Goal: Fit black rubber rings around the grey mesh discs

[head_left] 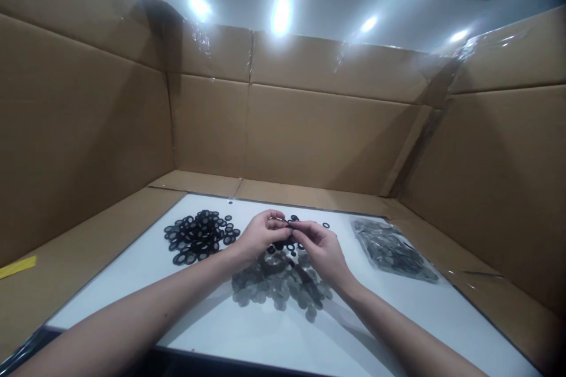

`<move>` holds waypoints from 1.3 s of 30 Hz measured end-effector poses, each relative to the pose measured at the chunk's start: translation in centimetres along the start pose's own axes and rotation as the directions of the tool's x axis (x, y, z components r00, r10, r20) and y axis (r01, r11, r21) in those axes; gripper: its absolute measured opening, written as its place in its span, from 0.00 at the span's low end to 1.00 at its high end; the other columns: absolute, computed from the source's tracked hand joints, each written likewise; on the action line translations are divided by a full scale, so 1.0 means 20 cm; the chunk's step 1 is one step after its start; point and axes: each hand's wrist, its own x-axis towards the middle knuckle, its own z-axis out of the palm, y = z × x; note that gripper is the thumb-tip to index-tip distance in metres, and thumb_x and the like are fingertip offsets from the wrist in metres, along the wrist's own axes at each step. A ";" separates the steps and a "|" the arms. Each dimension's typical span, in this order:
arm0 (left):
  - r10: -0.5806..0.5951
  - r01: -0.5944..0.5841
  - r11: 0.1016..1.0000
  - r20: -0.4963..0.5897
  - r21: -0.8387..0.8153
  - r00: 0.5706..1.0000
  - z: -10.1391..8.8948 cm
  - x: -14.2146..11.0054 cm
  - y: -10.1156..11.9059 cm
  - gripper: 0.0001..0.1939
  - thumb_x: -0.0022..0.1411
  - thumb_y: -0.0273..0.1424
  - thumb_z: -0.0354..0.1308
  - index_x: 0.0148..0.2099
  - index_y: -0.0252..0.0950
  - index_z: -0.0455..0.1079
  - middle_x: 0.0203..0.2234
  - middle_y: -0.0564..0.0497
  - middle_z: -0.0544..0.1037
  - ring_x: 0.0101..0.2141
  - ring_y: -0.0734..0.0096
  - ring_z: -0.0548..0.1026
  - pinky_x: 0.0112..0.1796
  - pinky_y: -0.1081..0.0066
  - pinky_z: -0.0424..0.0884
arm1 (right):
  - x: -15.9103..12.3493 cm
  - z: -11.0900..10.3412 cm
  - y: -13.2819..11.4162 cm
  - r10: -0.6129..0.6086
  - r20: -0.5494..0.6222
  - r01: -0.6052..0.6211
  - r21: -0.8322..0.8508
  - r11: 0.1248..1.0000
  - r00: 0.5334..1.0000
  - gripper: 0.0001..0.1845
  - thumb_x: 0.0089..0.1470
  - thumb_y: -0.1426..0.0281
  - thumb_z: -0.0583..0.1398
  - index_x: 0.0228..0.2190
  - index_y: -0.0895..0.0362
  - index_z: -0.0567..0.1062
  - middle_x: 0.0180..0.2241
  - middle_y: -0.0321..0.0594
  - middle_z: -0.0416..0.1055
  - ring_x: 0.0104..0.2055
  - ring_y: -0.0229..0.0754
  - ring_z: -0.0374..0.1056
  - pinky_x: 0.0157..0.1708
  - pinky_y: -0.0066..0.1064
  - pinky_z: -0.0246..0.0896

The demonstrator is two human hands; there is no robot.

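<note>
Cardboard sheets (pixel 327 135) wall in a white board (pixel 212 330); yellow strip (pixel 17 267) on the cardboard at far left. Head view: left hand (pixel 260 235) and right hand (pixel 321 250) raised close together over the board, narrow, fingertips meeting on a small black ring (pixel 288 223), both pinching it. Heap of black rings (pixel 198 235) just left of the left hand. Grey rings (pixel 278 283) spread below both hands, a few black ones mixed in. Clear plastic bag (pixel 391 250) of dark rings lies on the board, right of the right hand.
</note>
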 end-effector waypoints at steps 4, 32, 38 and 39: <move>-0.027 0.027 0.995 -0.004 -0.097 1.000 0.01 0.00 -0.01 0.26 0.43 0.31 0.68 0.43 0.33 0.60 0.30 0.48 0.75 0.31 0.70 0.75 0.37 0.70 0.67 | 0.00 -0.01 -0.02 0.010 0.002 -0.010 0.032 0.999 1.000 0.11 0.51 0.66 0.60 0.36 0.57 0.76 0.36 0.42 0.74 0.38 0.44 0.70 0.39 0.35 0.66; 0.063 -0.072 0.994 -0.118 -0.078 0.991 0.06 -0.03 -0.02 0.18 0.49 0.32 0.63 0.39 0.36 0.58 0.28 0.54 0.71 0.31 0.74 0.72 0.37 0.71 0.67 | 0.02 0.02 0.04 0.093 0.011 -0.093 0.183 0.979 0.996 0.13 0.48 0.67 0.61 0.37 0.57 0.73 0.35 0.41 0.73 0.36 0.42 0.69 0.37 0.33 0.66; 0.023 -0.020 0.997 -0.037 0.081 0.999 0.03 -0.02 -0.01 0.19 0.46 0.31 0.65 0.40 0.34 0.62 0.30 0.50 0.73 0.33 0.70 0.73 0.37 0.71 0.66 | 0.02 -0.01 0.04 0.131 0.024 -0.133 0.103 0.986 0.991 0.12 0.48 0.67 0.60 0.36 0.58 0.76 0.36 0.43 0.74 0.39 0.44 0.69 0.41 0.36 0.64; 0.044 -0.039 0.994 -0.057 0.098 0.997 0.02 -0.02 -0.01 0.19 0.46 0.31 0.65 0.39 0.34 0.63 0.29 0.51 0.73 0.32 0.71 0.73 0.36 0.72 0.66 | 0.02 -0.01 0.03 0.120 0.038 -0.123 0.099 0.987 0.992 0.12 0.48 0.66 0.60 0.36 0.57 0.76 0.37 0.43 0.74 0.39 0.44 0.69 0.42 0.36 0.64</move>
